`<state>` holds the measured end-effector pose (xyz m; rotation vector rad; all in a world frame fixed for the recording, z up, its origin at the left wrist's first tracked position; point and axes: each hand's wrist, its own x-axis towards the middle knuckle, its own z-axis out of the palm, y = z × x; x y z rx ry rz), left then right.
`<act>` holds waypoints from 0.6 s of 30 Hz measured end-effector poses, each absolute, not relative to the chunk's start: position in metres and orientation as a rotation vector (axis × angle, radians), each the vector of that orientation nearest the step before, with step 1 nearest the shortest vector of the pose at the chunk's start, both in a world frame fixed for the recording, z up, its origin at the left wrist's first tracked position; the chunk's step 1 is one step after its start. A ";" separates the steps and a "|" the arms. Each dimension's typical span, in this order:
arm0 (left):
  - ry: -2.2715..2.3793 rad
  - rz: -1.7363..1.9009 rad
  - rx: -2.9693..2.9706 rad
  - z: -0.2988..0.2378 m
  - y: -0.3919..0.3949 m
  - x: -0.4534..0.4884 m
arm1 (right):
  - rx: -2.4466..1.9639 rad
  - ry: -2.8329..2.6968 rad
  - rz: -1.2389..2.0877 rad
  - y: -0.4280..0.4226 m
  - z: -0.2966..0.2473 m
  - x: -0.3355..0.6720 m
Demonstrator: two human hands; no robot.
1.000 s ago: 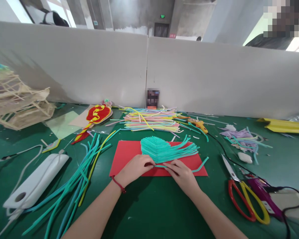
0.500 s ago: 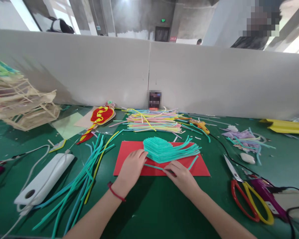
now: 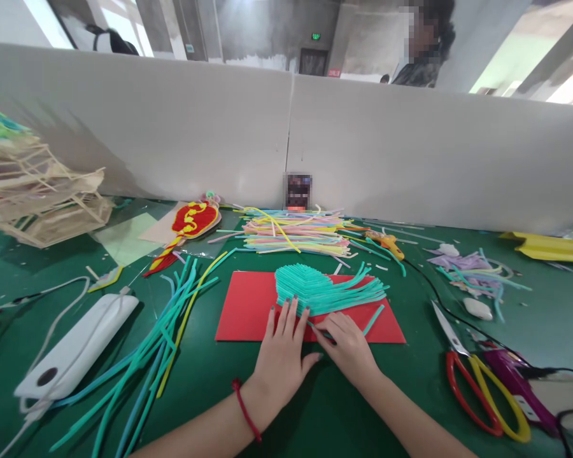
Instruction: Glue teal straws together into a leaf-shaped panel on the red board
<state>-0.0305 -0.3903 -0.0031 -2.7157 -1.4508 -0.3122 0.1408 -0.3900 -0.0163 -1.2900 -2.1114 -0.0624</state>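
A red card (image 3: 248, 308) lies on the green table (image 3: 315, 407), with a leaf-shaped piece of teal straws (image 3: 315, 287) stuck on it. My left hand (image 3: 284, 350) lies flat with fingers spread, fingertips pressing the lower edge of the teal straws. My right hand (image 3: 346, 343) is beside it, fingers pinched on a single loose teal straw (image 3: 373, 318) that runs up to the right along the piece's lower edge.
Loose long teal straws (image 3: 157, 343) lie at left by a white device (image 3: 76, 346). A pastel straw pile (image 3: 291, 232) sits behind. Red-and-yellow scissors (image 3: 477, 388), a purple glue gun (image 3: 520, 388) and a cable are at right. A person stands behind the white partition (image 3: 410, 146).
My left hand has opened from a loose grip and slid right, flattening on the straw piece. My right hand stays on the loose straw, which now lies closer to the piece.
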 end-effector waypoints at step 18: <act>-1.209 -0.459 -2.664 -0.027 -0.381 -0.043 | -2.303 -1.299 0.058 -0.218 0.018 0.367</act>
